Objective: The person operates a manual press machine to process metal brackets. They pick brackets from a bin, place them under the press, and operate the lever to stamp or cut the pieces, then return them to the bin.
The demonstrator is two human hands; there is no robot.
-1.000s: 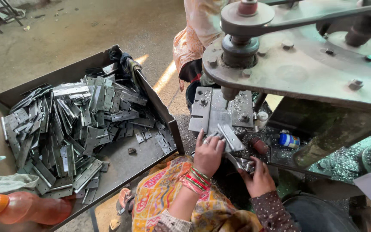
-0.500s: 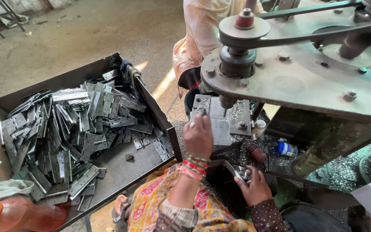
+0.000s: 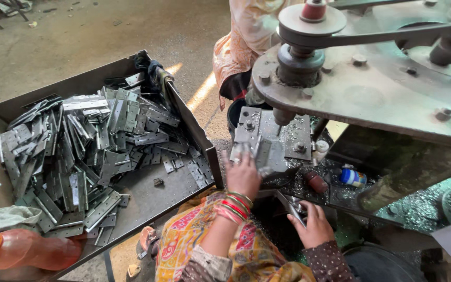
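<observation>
While the press stands over the work, the left hand [image 3: 244,175], wrist ringed with bangles, lies palm down with fingers spread on a grey metal hinge piece [image 3: 267,151] seated on the die block [image 3: 272,137] beneath the ram [image 3: 282,116]; the flat hold appears meant to keep the piece square against the block. The right hand [image 3: 315,225] waits lower, by the lap, fingers curled round a second narrow metal piece [image 3: 294,211], seemingly kept ready within short reach of the die.

To the person's left a large sheet-metal tray [image 3: 147,201] stands tilted toward the seat, so its load slides within arm's reach. It holds a loose heap of flat hinge leaves [image 3: 87,151], overlapping too thickly to count; several dozen at least. A dark cloth [image 3: 150,68] is knotted round the tray's far corner.

Count of other items: one orange plastic bottle [image 3: 24,250] lying on its side at the tray's near edge; one small blue-and-white bottle [image 3: 353,177] and one small dark red bottle [image 3: 315,183] on the press bed, near the die, amid metal chips; one belt pulley [image 3: 311,21] on top of the machine frame [image 3: 387,99]. A second person in pale orange clothing [image 3: 246,36] stands behind the press; that person's hands are not in view.
</observation>
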